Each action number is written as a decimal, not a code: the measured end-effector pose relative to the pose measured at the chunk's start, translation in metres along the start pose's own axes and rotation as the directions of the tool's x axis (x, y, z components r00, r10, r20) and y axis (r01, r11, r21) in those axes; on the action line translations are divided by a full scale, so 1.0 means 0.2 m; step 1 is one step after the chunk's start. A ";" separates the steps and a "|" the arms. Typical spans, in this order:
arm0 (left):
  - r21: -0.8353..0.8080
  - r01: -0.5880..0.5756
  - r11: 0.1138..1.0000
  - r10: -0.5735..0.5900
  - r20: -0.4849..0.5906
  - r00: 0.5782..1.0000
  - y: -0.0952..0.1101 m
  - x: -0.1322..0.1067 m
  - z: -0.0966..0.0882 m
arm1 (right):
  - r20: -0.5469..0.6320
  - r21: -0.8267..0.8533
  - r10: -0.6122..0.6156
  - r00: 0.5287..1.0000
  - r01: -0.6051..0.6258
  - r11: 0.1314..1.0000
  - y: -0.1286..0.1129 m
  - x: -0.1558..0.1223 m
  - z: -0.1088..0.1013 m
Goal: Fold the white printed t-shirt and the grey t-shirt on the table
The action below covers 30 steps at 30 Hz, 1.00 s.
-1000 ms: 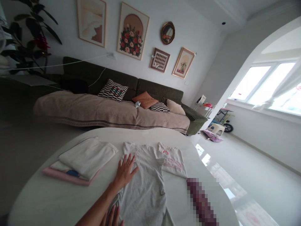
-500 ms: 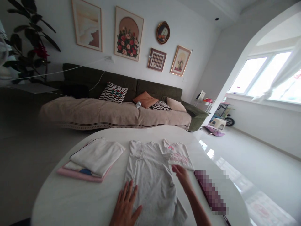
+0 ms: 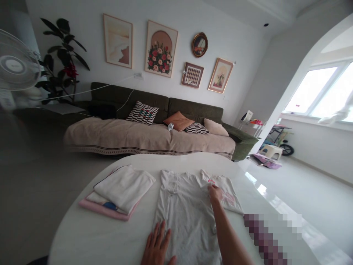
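A light grey shirt (image 3: 186, 209) lies spread out on the white table (image 3: 91, 243), with some creases. My left hand (image 3: 157, 244) rests flat on its lower left edge, fingers spread. At the upper right of the garment, my right hand (image 3: 215, 193) is closed in a pinch at the sleeve edge; the fingertips are partly hidden. Just beyond that hand is a white T-shirt (image 3: 230, 200) with pink print, partly covered by the hand and the grey shirt. On the left sits a stack of folded clothes (image 3: 125, 189), white on top and pink underneath.
A pixelated dark red object (image 3: 261, 235) lies on the table's right side. Behind the table stands a green sofa (image 3: 237, 134) with a beige cover (image 3: 116, 136) and cushions. A fan (image 3: 16, 66) is at far left; a white stool (image 3: 271, 151) is on the floor at right.
My right hand has moved away from me to the grey shirt's sleeve edge. My left hand stays flat on the shirt. The camera view has shifted left, bringing the fan further into sight.
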<state>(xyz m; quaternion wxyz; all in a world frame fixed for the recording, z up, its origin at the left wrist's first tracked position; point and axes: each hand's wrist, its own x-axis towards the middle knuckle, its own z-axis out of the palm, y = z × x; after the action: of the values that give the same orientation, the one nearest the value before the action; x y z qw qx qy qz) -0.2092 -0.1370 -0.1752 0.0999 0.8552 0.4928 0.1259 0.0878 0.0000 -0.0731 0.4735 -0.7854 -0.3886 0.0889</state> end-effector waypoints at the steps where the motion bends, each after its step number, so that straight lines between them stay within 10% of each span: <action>1: 0.002 -0.001 1.000 0.001 0.002 1.000 0.00 0.00 0.00 | 0.030 -0.037 -0.043 0.999 0.044 0.998 -0.01 -0.01 0.03; 11: 0.015 -0.046 0.999 0.047 -0.124 0.991 0.00 -0.03 0.03 | 0.460 -0.036 -0.512 0.726 0.591 0.806 -0.06 -0.40 0.32; 21: -0.080 0.063 0.995 -0.067 -0.053 0.996 0.12 -0.08 -0.13 | 0.338 -0.304 -0.246 0.909 0.352 0.885 0.39 -0.64 -0.53; 30: -0.073 0.029 0.997 -0.032 -0.054 0.998 0.13 -0.09 -0.19 | 0.283 -0.388 -0.229 0.931 0.330 0.860 0.33 -1.00 -0.54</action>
<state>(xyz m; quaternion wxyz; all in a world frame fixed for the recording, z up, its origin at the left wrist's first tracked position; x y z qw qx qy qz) -0.2082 -0.1636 -0.1344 0.1190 0.8396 0.5035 0.1654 0.0412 -0.2280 -0.1153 0.2491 -0.7896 -0.5604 0.0202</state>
